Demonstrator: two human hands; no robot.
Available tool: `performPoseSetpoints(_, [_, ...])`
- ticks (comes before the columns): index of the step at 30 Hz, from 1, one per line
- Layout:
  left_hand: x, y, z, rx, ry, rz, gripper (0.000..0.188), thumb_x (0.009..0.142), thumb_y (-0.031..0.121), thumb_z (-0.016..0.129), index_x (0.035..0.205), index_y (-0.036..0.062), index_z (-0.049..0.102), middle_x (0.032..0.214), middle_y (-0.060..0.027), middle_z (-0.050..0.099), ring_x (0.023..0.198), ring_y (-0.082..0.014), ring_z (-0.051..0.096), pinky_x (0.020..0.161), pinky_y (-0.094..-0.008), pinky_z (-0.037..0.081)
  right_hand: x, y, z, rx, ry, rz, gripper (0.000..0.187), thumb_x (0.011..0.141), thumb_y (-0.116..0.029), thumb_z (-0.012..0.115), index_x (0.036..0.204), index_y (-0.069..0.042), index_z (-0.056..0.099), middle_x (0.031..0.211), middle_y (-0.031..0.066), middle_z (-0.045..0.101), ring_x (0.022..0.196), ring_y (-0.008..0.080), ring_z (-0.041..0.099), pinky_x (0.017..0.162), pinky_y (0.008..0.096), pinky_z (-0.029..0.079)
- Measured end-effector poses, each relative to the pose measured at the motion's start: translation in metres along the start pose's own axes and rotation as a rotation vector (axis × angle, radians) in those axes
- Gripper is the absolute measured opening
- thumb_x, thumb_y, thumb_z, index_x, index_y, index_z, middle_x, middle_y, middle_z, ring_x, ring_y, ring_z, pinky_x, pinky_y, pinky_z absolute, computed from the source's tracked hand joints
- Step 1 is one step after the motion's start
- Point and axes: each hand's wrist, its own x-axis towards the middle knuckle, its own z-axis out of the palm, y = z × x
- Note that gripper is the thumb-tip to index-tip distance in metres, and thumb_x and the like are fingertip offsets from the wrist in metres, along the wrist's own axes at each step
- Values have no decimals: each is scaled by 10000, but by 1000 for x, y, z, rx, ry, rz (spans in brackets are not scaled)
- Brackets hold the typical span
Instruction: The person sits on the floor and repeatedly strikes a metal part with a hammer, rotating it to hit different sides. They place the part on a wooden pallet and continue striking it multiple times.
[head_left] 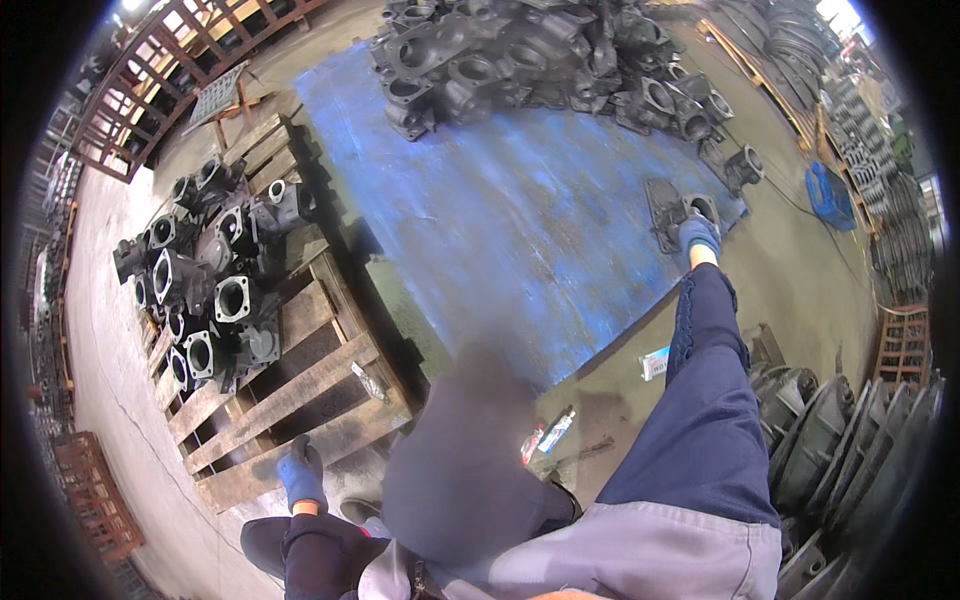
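Note:
My right hand (698,234), in a blue glove, reaches far out at the right edge of the blue sheet. Its fingers are closed on the near rim of a dark metal casting (662,212) with a flat flange and a round opening; the fingertips are partly hidden. Beside it, farther right, lies another dark casting (744,168) with a round bore. My left hand (300,474), also gloved in blue, hangs low by the near end of the wooden pallet (290,430). Its dark-tipped fingers look loosely extended, with nothing visible in them.
Several flanged castings (200,290) stand on the pallet. A large heap of castings (500,60) covers the far end of the blue sheet (480,250). A blue plastic container (830,197) sits at right. Large round ribbed parts (830,430) stand close at my right.

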Motion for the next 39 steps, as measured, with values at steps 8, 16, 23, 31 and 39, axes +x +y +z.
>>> performPoseSetpoints(8, [-16, 5, 17, -53, -24, 58, 234, 879, 118, 593, 1074, 72, 714, 958, -243, 708, 919, -416, 686, 827, -465, 540, 7, -2, 31, 173, 175, -75, 501, 1023, -360, 389, 1203, 25, 656, 1300, 291, 584, 1236, 381, 578, 1025, 474, 468])
performPoseSetpoints(16, [-15, -50, 4, -21, -8, -51, 248, 898, 162, 594, 1104, 77, 703, 1015, -209, 714, 941, -393, 691, 823, -453, 549, -97, -49, 49, 410, 91, -234, 375, 852, -307, 634, 1151, -89, 695, 1168, 195, 686, 1138, 370, 632, 989, 412, 476])
performPoseSetpoints(23, [-1, -67, -25, -718, 311, -339, 230, 938, 142, 576, 1125, 44, 665, 952, -173, 716, 901, -249, 695, 814, -345, 526, -112, -128, 57, 1264, -571, -682, 310, 969, -229, 517, 1207, -68, 633, 1235, 178, 637, 1124, 332, 619, 947, 454, 516])
performPoseSetpoints(31, [-2, -142, -67, -1230, 447, -146, 391, 1026, 253, 485, 1345, 31, 528, 1282, -124, 634, 1197, -266, 603, 1047, -389, 456, -342, -270, -96, 1048, -1105, -783, 320, 1035, -223, 475, 1308, -97, 584, 1145, 108, 671, 1006, 253, 646, 879, 380, 515])
performPoseSetpoints(39, [-40, -142, -146, -1575, 723, -361, 494, 991, 359, 533, 1359, 30, 505, 1268, -159, 651, 1245, -261, 579, 1109, -365, 378, -581, -379, -81, 576, -1195, -1052, 252, 989, -401, 494, 926, -197, 628, 770, -34, 583, 587, 130, 527, 500, 300, 435])
